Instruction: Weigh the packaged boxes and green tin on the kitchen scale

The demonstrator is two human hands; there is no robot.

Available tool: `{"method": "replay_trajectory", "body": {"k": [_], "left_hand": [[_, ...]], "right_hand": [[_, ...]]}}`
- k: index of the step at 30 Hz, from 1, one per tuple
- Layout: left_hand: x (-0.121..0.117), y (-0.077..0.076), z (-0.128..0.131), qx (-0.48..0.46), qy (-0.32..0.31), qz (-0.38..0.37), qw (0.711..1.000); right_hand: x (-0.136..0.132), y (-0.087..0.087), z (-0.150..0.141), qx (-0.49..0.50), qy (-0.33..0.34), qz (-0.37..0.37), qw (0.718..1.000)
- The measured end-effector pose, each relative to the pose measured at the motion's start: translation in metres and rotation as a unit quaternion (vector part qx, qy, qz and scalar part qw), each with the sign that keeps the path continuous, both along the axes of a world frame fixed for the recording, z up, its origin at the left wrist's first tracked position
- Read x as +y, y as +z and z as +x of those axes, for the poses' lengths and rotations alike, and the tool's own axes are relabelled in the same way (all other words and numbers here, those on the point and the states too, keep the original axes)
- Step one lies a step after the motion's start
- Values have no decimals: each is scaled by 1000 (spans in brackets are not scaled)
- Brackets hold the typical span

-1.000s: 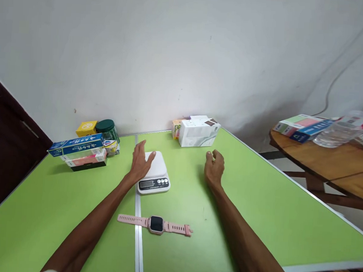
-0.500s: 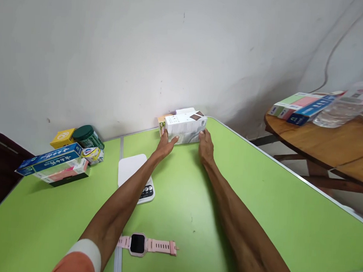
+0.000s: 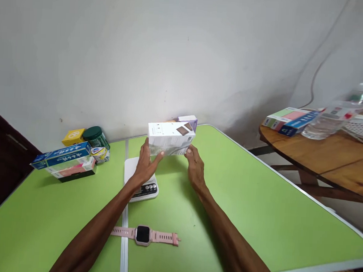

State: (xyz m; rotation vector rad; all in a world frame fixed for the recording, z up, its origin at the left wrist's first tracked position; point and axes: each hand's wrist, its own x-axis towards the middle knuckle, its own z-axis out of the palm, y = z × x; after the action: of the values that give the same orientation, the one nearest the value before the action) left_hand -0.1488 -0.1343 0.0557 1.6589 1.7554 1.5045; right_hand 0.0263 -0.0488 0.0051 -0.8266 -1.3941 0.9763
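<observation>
Between my two hands is a white carton with small brown pictures on its top, raised above the green table. My left hand grips its left end, thumb across the near face. At the right end, my right hand holds the lower corner. Under and beside my left wrist lies a white kitchen scale, partly covered by the hand. A pink smartwatch is stretched flat nearer to me. Behind the carton a purple-and-white box shows, and only a sliver of an orange box.
Stacked toothpaste boxes, a yellow box, a green-lidded jar and a small carton stand at the left by the wall. A round wooden table at the right bears more boxes and a plastic bottle.
Both hands have lifted the white carton away from the wall, toward me and to the left, nearer the scale. The purple-and-white box behind it is more exposed. The view has shifted slightly.
</observation>
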Motion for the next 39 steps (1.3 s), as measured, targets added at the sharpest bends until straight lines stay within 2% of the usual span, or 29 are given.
{"method": "replay_trajectory", "body": {"k": [3, 6, 11, 14, 17, 20, 23, 26, 29, 32, 36, 39], "left_hand": [[-49, 7, -22, 9, 50, -26, 998], [-85, -1, -38, -5, 81, -48, 996], [-115, -20, -53, -19, 115, -58, 991], [-121, -25, -58, -5, 111, -56, 992], [-123, -36, -68, -56, 117, -49, 990], [-125, -56, -86, -146, 161, -58, 974], [-126, -74, -106, -182, 192, -69, 962], [-126, -82, -116, -190, 204, -60, 958], [-128, -81, -113, -173, 208, -60, 961], [-132, -76, -101, -128, 210, -61, 967], [-132, -64, -79, -27, 224, -9, 974], [-123, -51, -61, 7, 201, 12, 979]], "right_hand": [[-33, 11, -20, -8, 57, 17, 998], [-58, 11, -35, -17, 95, 20, 995], [-81, 4, -49, -46, 120, 30, 991], [-84, 2, -52, -46, 121, 26, 991], [-75, -2, -48, -30, 90, -21, 995], [-59, -15, -38, -47, 31, -68, 996], [-42, -33, -28, -126, 17, -55, 990], [-33, -46, -26, -157, 6, -38, 987], [-34, -48, -28, -151, 3, -40, 988], [-43, -41, -29, -133, 16, -24, 991], [-58, -31, -39, -106, 23, 40, 993], [-69, -21, -52, -90, 53, 24, 994]]}}
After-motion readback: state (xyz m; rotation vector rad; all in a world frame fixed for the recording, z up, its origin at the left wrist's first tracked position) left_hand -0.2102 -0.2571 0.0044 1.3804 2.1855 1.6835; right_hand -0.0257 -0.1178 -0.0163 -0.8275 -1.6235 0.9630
